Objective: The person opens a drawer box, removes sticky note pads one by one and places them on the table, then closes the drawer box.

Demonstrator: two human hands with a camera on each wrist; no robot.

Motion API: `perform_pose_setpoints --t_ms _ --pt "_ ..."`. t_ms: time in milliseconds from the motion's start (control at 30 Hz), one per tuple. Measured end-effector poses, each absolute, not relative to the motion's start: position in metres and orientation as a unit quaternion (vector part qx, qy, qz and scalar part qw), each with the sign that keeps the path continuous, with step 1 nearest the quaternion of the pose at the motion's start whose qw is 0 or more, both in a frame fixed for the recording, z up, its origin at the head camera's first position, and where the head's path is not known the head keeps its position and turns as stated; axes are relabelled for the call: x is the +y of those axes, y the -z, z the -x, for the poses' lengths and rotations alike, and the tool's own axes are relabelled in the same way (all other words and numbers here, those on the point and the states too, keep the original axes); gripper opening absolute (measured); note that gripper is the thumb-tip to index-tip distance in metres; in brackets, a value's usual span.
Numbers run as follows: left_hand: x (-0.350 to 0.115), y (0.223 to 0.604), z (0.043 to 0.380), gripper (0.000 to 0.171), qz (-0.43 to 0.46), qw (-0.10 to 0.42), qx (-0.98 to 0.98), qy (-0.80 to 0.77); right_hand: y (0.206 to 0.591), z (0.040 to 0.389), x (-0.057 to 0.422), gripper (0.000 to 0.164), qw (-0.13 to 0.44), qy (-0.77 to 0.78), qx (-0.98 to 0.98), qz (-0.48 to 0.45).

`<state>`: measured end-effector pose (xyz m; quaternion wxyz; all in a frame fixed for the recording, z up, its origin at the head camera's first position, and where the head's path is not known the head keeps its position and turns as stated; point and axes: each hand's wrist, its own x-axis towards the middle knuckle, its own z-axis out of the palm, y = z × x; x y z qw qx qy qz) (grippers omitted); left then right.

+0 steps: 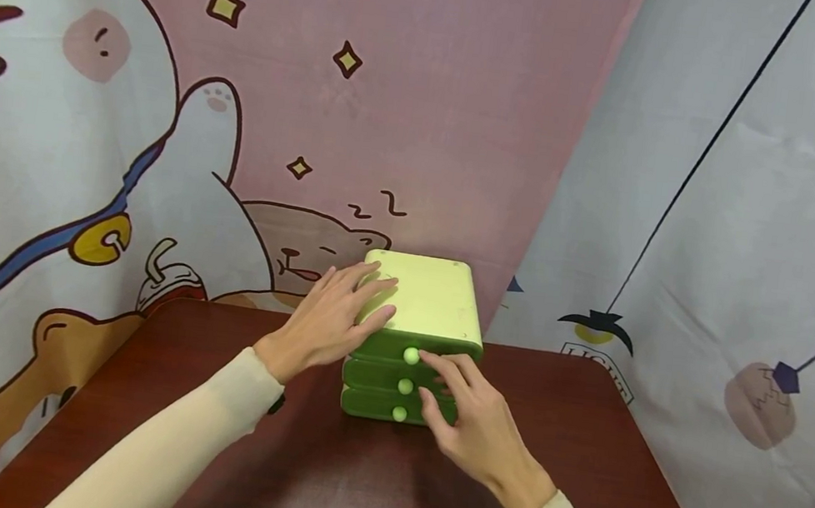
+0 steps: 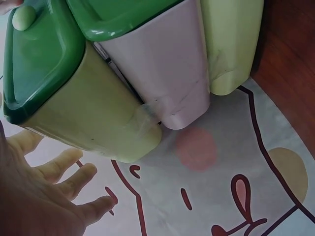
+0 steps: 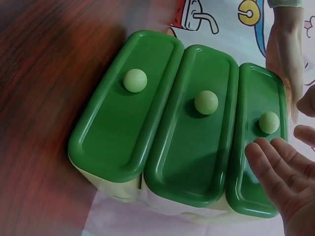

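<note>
A small drawer cabinet (image 1: 433,295) with a pale yellow-green top stands on the table, its three dark green drawer fronts facing me. Each front has a round pale green knob; the top knob (image 1: 411,356) is closest to my right hand (image 1: 475,417). The right wrist view has that hand's fingertips (image 3: 258,145) just beside this knob, thumb apart and nothing gripped. My left hand (image 1: 333,313) reaches over the cabinet's upper left edge, fingers spread. In the left wrist view, its fingers (image 2: 74,184) extend along the top face, holding nothing. All three drawers look closed.
The dark red-brown table (image 1: 208,416) carries the cabinet near its back edge. Behind it hangs a cloth backdrop (image 1: 467,127) with cartoon animals, close to the cabinet's rear. Another cloth wall (image 1: 756,243) borders the right side.
</note>
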<state>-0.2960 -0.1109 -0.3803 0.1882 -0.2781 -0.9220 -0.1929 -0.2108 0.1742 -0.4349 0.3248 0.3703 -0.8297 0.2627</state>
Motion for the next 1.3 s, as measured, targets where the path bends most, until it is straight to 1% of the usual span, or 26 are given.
perform_pose_setpoints --t_ms 333,867,1033,1300 --pt "-0.106 0.378 0.3 0.065 0.274 0.169 -0.926 0.194 0.437 0.214 0.169 0.058 0.313 -0.294 -0.826 -0.365" --pt "-0.104 0.367 0.306 0.072 0.244 0.093 -0.95 0.174 0.441 0.218 0.162 0.056 0.32 -0.297 -0.825 -0.359" --pt "-0.104 0.365 0.308 0.072 0.236 0.07 -0.952 0.179 0.443 0.22 0.16 0.056 0.316 -0.294 -0.829 -0.355" --pt "-0.108 0.363 0.311 0.068 0.235 0.053 -0.953 0.184 0.443 0.222 0.157 0.055 0.306 -0.295 -0.834 -0.352"
